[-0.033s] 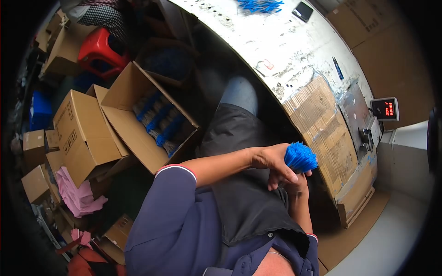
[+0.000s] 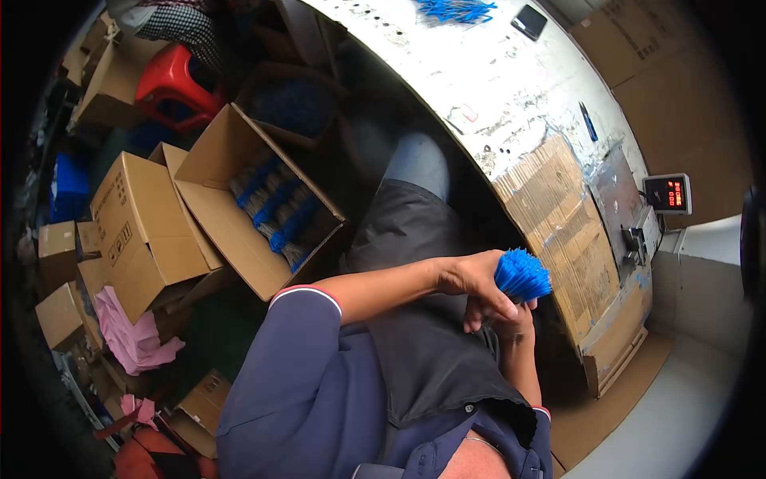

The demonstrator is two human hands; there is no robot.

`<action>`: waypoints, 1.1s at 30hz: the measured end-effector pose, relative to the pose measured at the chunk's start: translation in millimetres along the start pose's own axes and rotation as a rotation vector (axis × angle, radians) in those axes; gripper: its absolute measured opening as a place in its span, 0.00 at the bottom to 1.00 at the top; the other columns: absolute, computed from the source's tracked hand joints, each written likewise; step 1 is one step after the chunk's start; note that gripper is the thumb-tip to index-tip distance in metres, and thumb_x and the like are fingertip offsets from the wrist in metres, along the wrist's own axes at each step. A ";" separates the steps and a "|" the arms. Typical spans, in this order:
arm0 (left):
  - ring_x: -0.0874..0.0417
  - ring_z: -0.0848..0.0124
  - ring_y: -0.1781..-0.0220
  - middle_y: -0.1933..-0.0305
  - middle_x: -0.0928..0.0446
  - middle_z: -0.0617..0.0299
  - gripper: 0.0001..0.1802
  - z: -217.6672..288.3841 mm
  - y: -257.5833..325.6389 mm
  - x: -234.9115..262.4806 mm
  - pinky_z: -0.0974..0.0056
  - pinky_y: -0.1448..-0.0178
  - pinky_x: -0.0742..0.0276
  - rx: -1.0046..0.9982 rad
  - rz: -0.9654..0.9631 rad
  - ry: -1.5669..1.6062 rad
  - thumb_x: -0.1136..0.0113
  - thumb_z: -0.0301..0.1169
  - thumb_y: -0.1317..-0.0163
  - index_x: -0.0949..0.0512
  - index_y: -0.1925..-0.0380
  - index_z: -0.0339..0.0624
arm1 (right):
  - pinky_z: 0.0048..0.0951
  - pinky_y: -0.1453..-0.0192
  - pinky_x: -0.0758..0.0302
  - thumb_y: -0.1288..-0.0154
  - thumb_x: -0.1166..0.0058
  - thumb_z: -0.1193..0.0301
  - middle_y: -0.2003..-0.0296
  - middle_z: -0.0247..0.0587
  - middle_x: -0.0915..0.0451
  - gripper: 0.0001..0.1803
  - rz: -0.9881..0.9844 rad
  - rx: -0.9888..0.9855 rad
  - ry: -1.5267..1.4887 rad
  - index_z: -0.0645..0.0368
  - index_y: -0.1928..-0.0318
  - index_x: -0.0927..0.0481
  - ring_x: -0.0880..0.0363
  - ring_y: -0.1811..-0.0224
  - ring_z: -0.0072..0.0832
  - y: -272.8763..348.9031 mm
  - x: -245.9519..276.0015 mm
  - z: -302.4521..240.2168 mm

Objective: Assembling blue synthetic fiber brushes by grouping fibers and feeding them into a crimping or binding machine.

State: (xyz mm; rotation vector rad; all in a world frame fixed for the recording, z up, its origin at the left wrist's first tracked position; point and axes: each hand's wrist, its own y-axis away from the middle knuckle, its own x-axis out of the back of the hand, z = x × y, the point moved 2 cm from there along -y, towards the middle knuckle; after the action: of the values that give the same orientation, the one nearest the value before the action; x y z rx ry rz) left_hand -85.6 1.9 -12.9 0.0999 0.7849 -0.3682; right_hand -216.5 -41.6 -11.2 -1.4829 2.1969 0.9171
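A thick bundle of thin blue-tipped strands (image 2: 523, 276) stands above my lap, its tips fanned upward. My left hand (image 2: 481, 289) reaches across from the left and wraps round the bundle's near left side, the thumb lying along its lower edge. From below, my right hand (image 2: 515, 321) closes round the lower part of the same bundle. The fingers of both hands partly overlap and hide the bundle's lower end. To the left, an open cardboard box (image 2: 215, 215) holds several similar bundles (image 2: 274, 209), blue and greyish, laid in rows.
The white worktable (image 2: 447, 88) curves along the right. On it are a cardboard sheet (image 2: 558, 215), loose blue strands (image 2: 455, 9), a phone (image 2: 528, 22), a pen-like tool (image 2: 588, 121) and a small red-digit display (image 2: 669, 193). Closed boxes (image 2: 128, 223) and a red stool (image 2: 163, 80) stand left.
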 end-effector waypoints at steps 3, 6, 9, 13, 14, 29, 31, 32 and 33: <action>0.19 0.73 0.79 0.63 0.18 0.58 0.32 6.1 10.5 5.4 0.67 0.76 0.16 0.079 0.097 -0.013 0.24 0.31 0.47 0.24 0.42 0.39 | 0.44 0.69 0.16 0.44 0.34 0.66 0.80 0.48 0.23 0.17 -0.045 0.015 0.041 0.66 0.62 0.23 0.20 0.81 0.42 -8.6 0.3 4.7; 0.20 0.73 0.82 0.72 0.20 0.60 0.28 20.3 23.4 7.7 0.68 0.77 0.18 0.132 0.147 -0.001 0.24 0.32 0.45 0.23 0.45 0.38 | 0.44 0.69 0.16 0.44 0.34 0.65 0.80 0.48 0.23 0.16 -0.027 -0.043 0.067 0.65 0.64 0.23 0.20 0.81 0.42 -17.9 -1.6 3.1; 0.19 0.73 0.81 0.73 0.21 0.60 0.29 25.2 33.1 16.3 0.68 0.77 0.18 0.087 0.170 0.033 0.24 0.32 0.45 0.24 0.44 0.37 | 0.44 0.69 0.16 0.44 0.33 0.65 0.81 0.47 0.24 0.16 -0.005 -0.120 0.095 0.64 0.68 0.24 0.20 0.81 0.41 -28.6 -6.1 0.3; 0.13 0.68 0.61 0.50 0.21 0.54 0.41 55.4 67.0 32.7 0.67 0.58 0.15 -0.240 0.125 0.166 0.28 0.29 0.41 0.38 0.29 0.38 | 0.44 0.68 0.17 0.41 0.33 0.65 0.81 0.41 0.27 0.16 0.119 -0.070 0.359 0.63 0.66 0.24 0.22 0.81 0.35 -58.3 -25.7 -38.7; 0.18 0.67 0.46 0.47 0.22 0.55 0.39 41.6 69.5 55.8 0.64 0.40 0.21 -0.539 0.317 0.030 0.31 0.30 0.38 0.37 0.29 0.38 | 0.38 0.68 0.19 0.35 0.35 0.68 0.78 0.38 0.27 0.13 0.165 0.025 0.323 0.63 0.61 0.24 0.25 0.79 0.30 -64.9 -32.2 -49.2; 0.16 0.49 0.47 0.51 0.17 0.46 0.22 -149.1 328.3 148.6 0.48 0.43 0.21 0.672 1.487 -1.079 0.35 0.29 0.40 0.20 0.44 0.46 | 0.34 0.62 0.18 0.29 0.44 0.79 0.74 0.37 0.23 0.02 0.470 0.500 0.715 0.64 0.58 0.22 0.22 0.73 0.27 -192.5 21.7 -124.7; 0.15 0.44 0.56 0.61 0.16 0.41 0.19 -151.0 329.3 154.7 0.46 0.48 0.19 0.644 1.446 -1.186 0.40 0.26 0.38 0.17 0.46 0.45 | 0.35 0.63 0.17 0.29 0.43 0.79 0.74 0.36 0.24 0.02 0.436 0.484 0.713 0.63 0.58 0.22 0.23 0.74 0.26 -202.5 9.6 -117.2; 0.15 0.44 0.56 0.61 0.16 0.41 0.19 -153.5 330.5 155.5 0.46 0.48 0.19 0.646 1.444 -1.184 0.40 0.26 0.38 0.17 0.46 0.45 | 0.35 0.63 0.16 0.29 0.43 0.79 0.75 0.37 0.24 0.02 0.428 0.470 0.685 0.64 0.59 0.22 0.23 0.75 0.26 -205.3 8.8 -113.4; 0.15 0.44 0.56 0.60 0.16 0.40 0.20 -152.3 333.9 155.8 0.46 0.48 0.19 0.642 1.422 -1.175 0.40 0.26 0.38 0.17 0.45 0.46 | 0.35 0.63 0.17 0.29 0.42 0.78 0.76 0.38 0.23 0.03 0.419 0.462 0.692 0.65 0.59 0.22 0.22 0.76 0.27 -208.8 5.2 -109.8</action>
State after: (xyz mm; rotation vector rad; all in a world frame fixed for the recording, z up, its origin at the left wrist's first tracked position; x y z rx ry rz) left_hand 33.2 302.3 -246.5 0.8914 -0.6810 0.6873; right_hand -19.4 -171.0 -1.0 -1.2389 3.0092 -0.0780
